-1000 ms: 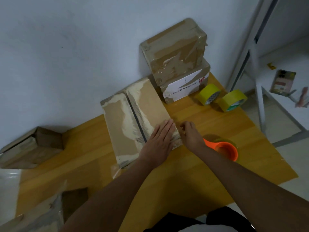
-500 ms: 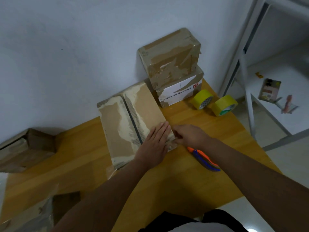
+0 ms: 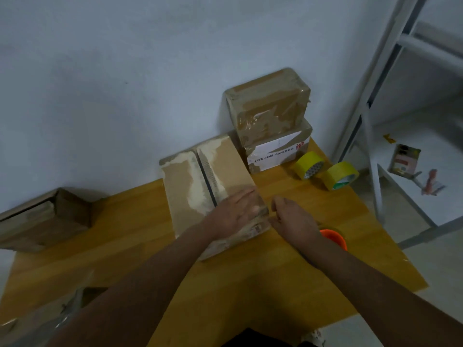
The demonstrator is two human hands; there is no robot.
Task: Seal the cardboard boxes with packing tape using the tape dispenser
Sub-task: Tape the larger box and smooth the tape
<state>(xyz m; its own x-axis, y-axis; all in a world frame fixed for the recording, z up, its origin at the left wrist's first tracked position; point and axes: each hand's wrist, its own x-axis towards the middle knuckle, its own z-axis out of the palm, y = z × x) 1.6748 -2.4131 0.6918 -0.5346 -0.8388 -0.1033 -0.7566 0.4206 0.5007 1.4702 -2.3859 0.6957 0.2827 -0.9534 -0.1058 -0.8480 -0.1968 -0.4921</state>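
Note:
A flat cardboard box [image 3: 190, 186] lies on the wooden table [image 3: 250, 284], its centre seam dark between pale torn patches. My left hand [image 3: 235, 211] lies flat, fingers straight, on the box's near right corner. My right hand [image 3: 295, 219] sits knuckles up against the box's right side with its fingers curled toward the edge. What its fingers hold or press is hidden. The orange tape dispenser [image 3: 334, 237] shows partly behind my right wrist on the table.
Two taped boxes, a brown one [image 3: 268, 108] on a white-labelled one [image 3: 275, 149], stand stacked at the wall. Two yellow tape rolls [image 3: 309, 165] [image 3: 339, 175] lie beside them. An open box [image 3: 42, 219] sits far left, more cardboard [image 3: 37, 321] at lower left. A white metal rack [image 3: 370, 121] stands to the right.
My right hand stayed at the box's right edge with small shifts. The dispenser lay on its side beside my wrist half a second ago and now shows its orange rim again.

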